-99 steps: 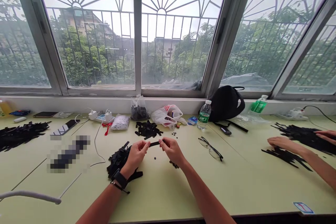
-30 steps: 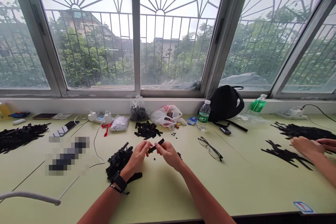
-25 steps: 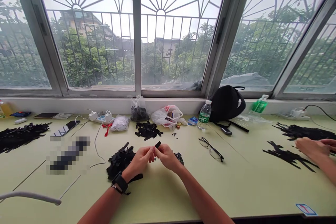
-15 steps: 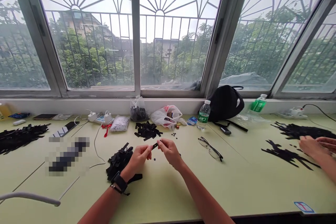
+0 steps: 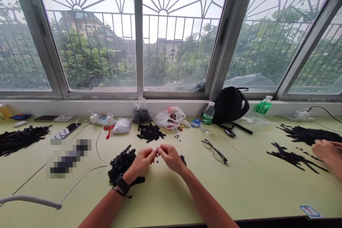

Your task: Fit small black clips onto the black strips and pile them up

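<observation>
Green table (image 5: pixel 240 192); strip (image 5: pixel 156 152) sits between left grip (image 5: pixel 142 160) and right grip (image 5: pixel 171 158).

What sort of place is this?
Probably a shared workroom for handwork: a long table below windows, a heap of black strips beside the person's left hand, and a co-worker's hand by another black heap at right.

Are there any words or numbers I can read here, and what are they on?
None reads clearly.
Clear, green-labelled plastic bottle: white marks, too small.
Second green-labelled bottle, farther right: pale marks, blurred.
Crumpled white plastic bag: red print, too creased and small.
Blue-bordered white card on the yellow-green table: red mark, unclear.
Heaped flat black strips beside the left hand: no writing visible.
</observation>
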`<state>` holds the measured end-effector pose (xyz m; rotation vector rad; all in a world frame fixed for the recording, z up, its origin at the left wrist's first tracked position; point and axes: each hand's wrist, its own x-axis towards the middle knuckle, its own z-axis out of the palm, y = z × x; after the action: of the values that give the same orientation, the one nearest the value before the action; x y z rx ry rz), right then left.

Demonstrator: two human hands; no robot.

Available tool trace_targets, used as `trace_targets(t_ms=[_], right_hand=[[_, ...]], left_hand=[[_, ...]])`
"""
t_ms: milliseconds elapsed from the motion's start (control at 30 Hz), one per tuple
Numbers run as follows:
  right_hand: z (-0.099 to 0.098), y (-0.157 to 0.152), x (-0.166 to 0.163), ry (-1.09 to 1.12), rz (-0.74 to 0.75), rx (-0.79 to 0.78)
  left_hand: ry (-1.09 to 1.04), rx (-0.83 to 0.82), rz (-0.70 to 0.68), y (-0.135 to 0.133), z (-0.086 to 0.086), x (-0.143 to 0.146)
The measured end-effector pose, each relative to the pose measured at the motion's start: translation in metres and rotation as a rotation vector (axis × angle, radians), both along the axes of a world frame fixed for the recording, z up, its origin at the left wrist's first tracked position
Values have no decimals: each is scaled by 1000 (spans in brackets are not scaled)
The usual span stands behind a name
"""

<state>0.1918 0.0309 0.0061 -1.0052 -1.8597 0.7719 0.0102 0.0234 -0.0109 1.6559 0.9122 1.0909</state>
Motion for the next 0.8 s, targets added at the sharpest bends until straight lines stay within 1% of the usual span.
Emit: trace_targets(t_ms=[200, 400, 500, 567, 667, 800], right_hand=[[3, 0, 3, 21, -67, 18], [-1, 1, 1, 6, 7, 2], [-4, 4, 1, -25, -25, -3], [-6, 6, 3, -64, -75, 19], [-7, 6, 6, -181, -152, 59], [-8, 2, 7, -342, -189, 85]], left_hand=[[-3, 34, 55, 4, -6, -2], [36, 68, 48, 4, -6, -3], [90, 92, 66, 3, -5, -3], [142, 124, 111, 2, -6, -3], [248, 196, 205, -1, -9, -4], [357, 258, 278, -5, -10, -5]])
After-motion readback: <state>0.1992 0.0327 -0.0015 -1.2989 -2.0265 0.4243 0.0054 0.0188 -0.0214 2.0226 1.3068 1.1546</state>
